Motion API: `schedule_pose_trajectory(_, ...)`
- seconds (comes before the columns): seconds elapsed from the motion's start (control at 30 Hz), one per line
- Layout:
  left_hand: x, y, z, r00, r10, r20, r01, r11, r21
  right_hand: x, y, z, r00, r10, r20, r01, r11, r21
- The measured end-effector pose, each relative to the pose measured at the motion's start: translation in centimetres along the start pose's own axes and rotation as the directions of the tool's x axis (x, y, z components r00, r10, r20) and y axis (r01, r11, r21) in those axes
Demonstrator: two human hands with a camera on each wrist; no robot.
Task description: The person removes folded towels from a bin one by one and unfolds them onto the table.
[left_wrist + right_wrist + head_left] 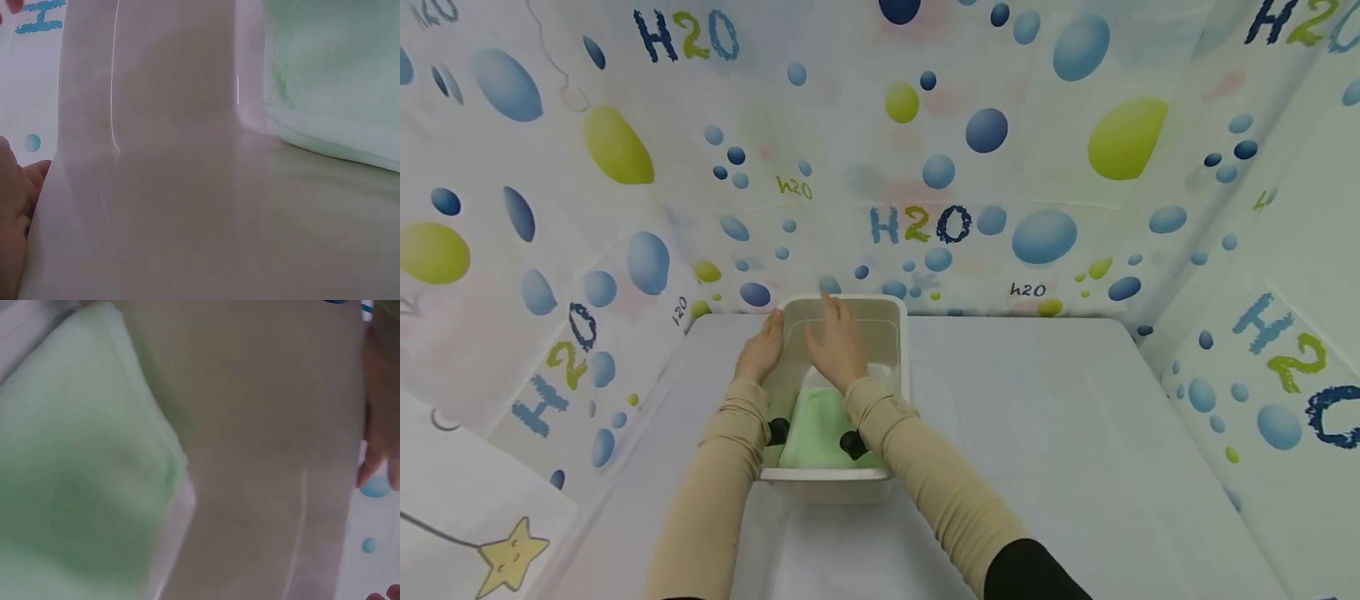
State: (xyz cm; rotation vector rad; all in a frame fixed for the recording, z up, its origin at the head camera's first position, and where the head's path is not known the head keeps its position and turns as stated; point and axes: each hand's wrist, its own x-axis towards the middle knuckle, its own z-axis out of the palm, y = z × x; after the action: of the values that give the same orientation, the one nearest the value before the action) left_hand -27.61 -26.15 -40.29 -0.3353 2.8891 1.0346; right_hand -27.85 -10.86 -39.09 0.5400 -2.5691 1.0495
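White surface (1037, 433), pale tub (827, 474) resting on it, green cloth (820, 417) lying in the tub's near part, left hand (762, 347) at the left rim, right hand (841, 343) over the tub, both hands' fingers extended, released, dotted backdrop (850, 125) behind.

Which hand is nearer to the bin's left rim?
The left hand, overlapping that rim in the head view; the right hand appears over the inside of the bin.

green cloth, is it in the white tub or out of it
In: the green cloth lies inside the white tub, with the tub's front rim nearer the camera in the head view.
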Motion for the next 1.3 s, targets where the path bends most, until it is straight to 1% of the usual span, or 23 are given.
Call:
schedule_pose_trajectory(0.2,0.3,0.4,0.7,1.000,0.010,-0.013,-0.010,1.000,0.006,-0.3,1.1,0.8,0.999,-0.005,0.033,0.007,0.997,-0.074)
schedule_pose_trajectory(0.33,0.4,1.0,0.7,1.000,0.019,-0.024,-0.018,1.000,0.024,-0.1,1.7,1.1,0.998,0.011,0.064,-0.004,0.994,-0.111)
schedule_pose_trajectory(0.4,0.3,1.1,0.6,0.999,0.017,-0.031,-0.016,0.999,0.040,-0.1,1.9,1.2,0.997,0.025,0.078,-0.016,0.994,-0.109)
schedule_pose_trajectory(0.5,0.2,0.9,0.3,1.000,0.005,-0.029,-0.003,0.998,0.067,-0.2,2.1,1.4,0.993,0.040,0.112,-0.029,0.995,-0.099)
schedule_pose_trajectory(0.6,0.3,0.4,0.0,1.000,-0.004,-0.030,0.006,0.997,0.081,-0.5,2.2,1.8,0.983,0.046,0.175,-0.027,0.994,-0.110)
schedule_pose_trajectory(0.7,0.4,-0.1,-0.2,1.000,0.007,-0.026,-0.005,0.997,0.083,-0.9,2.2,2.0,0.969,0.051,0.243,-0.014,0.988,-0.152)
schedule_pose_trajectory(0.8,0.5,-0.5,-0.1,1.000,0.015,-0.018,-0.013,0.997,0.074,-1.2,2.1,2.0,0.955,0.059,0.289,-0.005,0.983,-0.182)
schedule_pose_trajectory(0.83,0.3,-0.4,-0.1,1.000,0.008,-0.013,-0.008,0.998,0.066,-1.3,2.1,2.1,0.953,0.062,0.297,-0.005,0.982,-0.190)
schedule_pose_trajectory(0.93,0.2,-0.4,0.0,1.000,0.002,-0.007,-0.002,0.998,0.059,-1.4,2.3,2.2,0.947,0.071,0.312,-0.005,0.978,-0.209)
schedule_pose_trajectory(1.13,0.0,-0.3,0.1,1.000,0.008,0.004,-0.008,0.998,0.067,-1.5,2.7,2.4,0.953,0.085,0.290,-0.010,0.968,-0.251)
schedule_pose_trajectory(1.3,-0.2,-0.2,0.1,1.000,0.006,0.013,-0.007,0.998,0.070,-1.5,3.0,2.7,0.948,0.100,0.303,-0.007,0.956,-0.294)
